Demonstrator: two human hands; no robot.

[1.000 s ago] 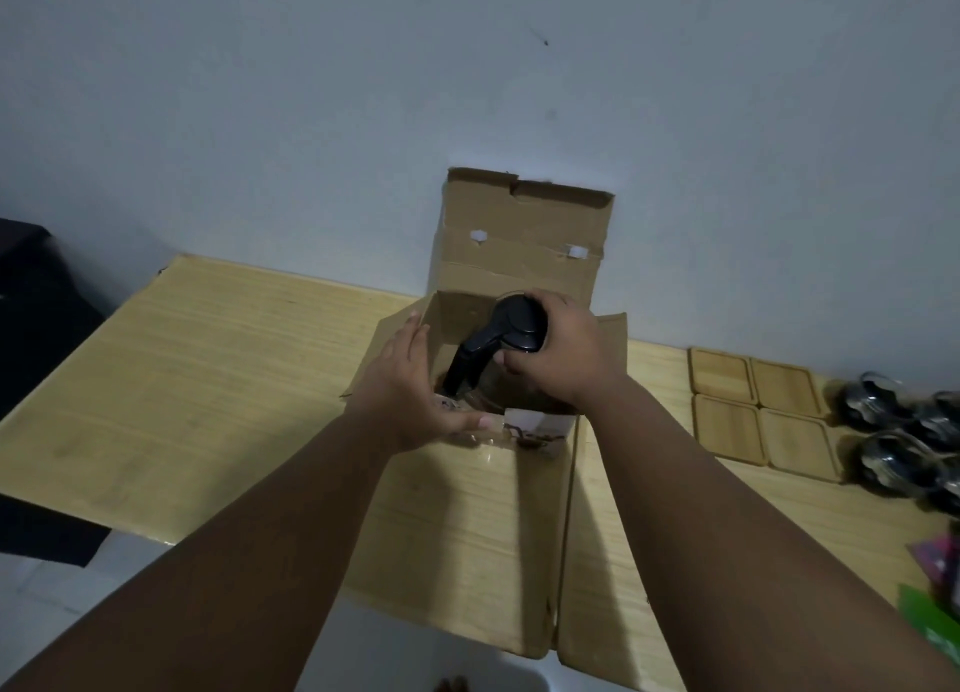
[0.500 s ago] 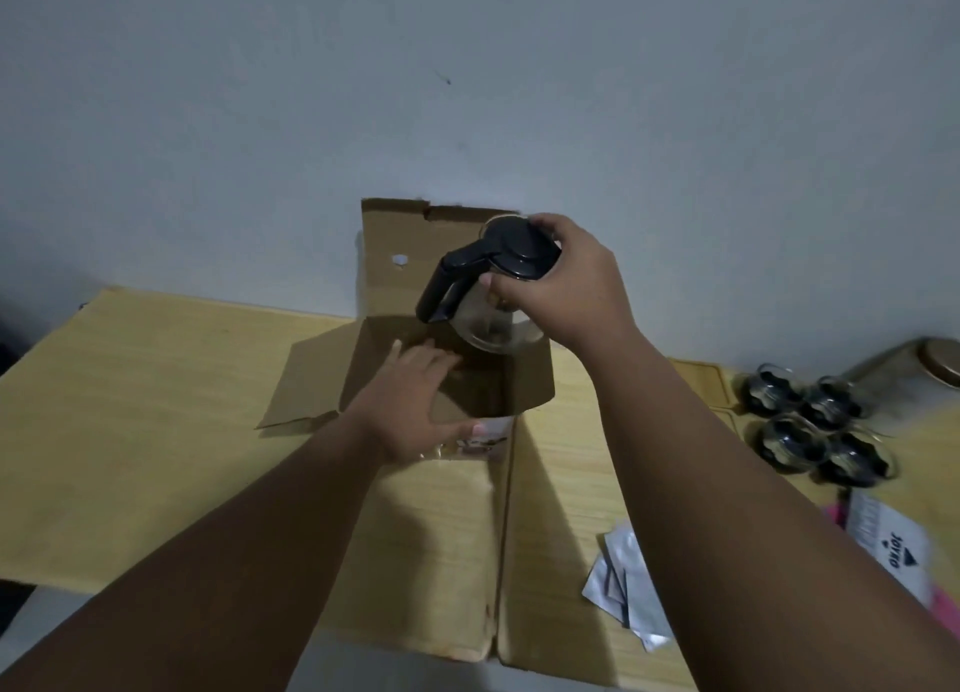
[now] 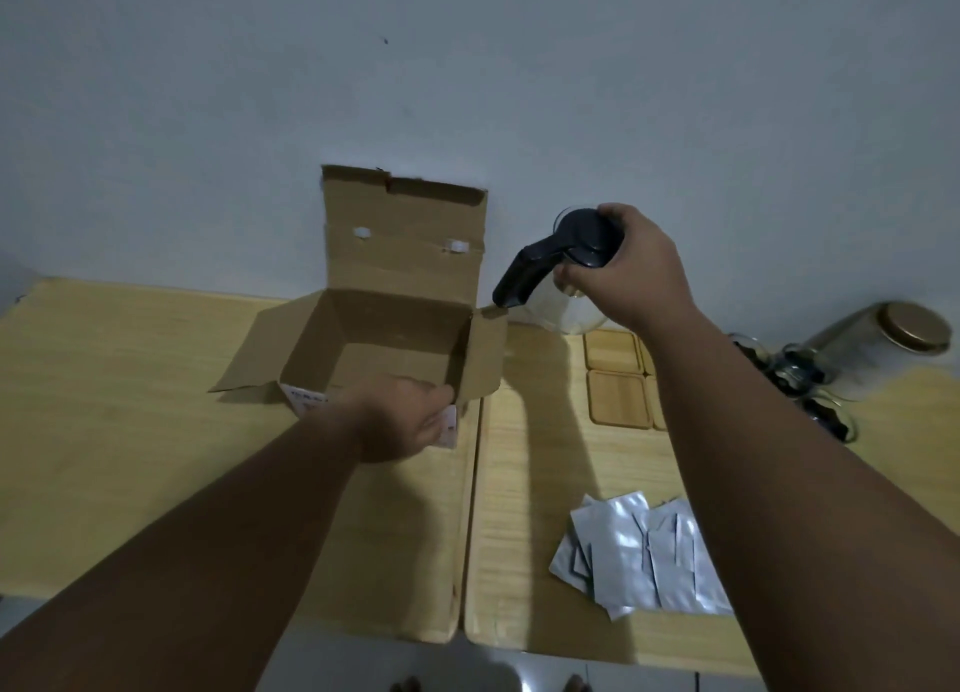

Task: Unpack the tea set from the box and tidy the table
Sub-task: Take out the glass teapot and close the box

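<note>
Head: teapot under right hand fingers

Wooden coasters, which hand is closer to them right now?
Right. The right hand holds the teapot just beyond the wooden coasters; the left hand grips the cardboard box's front wall, off to their left.

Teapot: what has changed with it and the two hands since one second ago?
The right hand lifted the teapot out of the box and carried it up and to the right; it now hangs beside the box. The left hand stayed on the box's near wall. The box stayed open.
</note>
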